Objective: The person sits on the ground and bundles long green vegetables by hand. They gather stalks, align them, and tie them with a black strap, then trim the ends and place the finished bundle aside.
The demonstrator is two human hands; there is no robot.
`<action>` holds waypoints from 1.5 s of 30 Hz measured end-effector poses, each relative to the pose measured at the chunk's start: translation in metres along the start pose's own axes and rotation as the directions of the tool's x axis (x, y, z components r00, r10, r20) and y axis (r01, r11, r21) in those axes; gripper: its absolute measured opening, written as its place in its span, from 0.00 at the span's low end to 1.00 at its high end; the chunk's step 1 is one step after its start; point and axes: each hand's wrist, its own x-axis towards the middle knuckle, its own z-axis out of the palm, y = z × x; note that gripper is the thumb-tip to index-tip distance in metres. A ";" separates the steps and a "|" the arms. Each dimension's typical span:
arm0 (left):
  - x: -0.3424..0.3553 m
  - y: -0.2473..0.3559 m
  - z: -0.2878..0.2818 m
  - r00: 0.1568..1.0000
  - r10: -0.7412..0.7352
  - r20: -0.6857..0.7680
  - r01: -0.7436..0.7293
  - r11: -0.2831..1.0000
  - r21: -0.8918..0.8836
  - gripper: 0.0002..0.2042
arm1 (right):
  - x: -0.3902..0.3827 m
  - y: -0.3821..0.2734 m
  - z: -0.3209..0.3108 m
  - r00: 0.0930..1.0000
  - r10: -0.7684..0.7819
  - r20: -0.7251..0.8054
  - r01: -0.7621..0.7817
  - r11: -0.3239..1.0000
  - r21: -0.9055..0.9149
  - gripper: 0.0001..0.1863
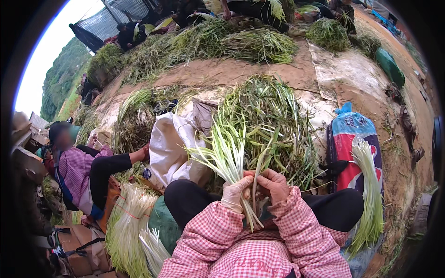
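Note:
My left hand (236,194), in a thin pale glove, is closed round a bunch of long leafy stalks (227,155), white at the lower ends and light green at the tips, resembling garlic chives. Close beside it, my right hand (273,186) pinches a single leafy stalk (262,160), duller and brownish towards its lower end. The hands almost touch above my lap. Just beyond them lies a large heap of tangled green and withered stalks (273,120).
A white sack (174,143) stands left of the heap. Tied pale bundles (127,227) lie at my lower left, near a seated person (85,171). Another bundle (368,199) rests on a red-and-blue bag (354,132) at right. More heaps (259,45) and people are at the far side.

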 end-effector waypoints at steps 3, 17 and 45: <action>-0.002 -0.002 -0.001 0.999 0.032 0.010 -0.032 0.997 -0.065 0.08 | 0.000 0.004 -0.010 0.998 -0.061 0.010 0.061 0.955 -0.292 0.07; 0.001 -0.006 -0.014 0.999 -0.041 0.017 0.044 0.952 -0.301 0.08 | 0.006 0.016 -0.029 0.935 -0.288 -0.205 0.333 0.912 0.239 0.04; 0.010 0.102 -0.054 0.917 0.368 0.156 -0.216 0.784 -0.582 0.10 | 0.008 -0.004 0.011 0.865 -0.255 0.432 0.501 0.403 -0.766 0.13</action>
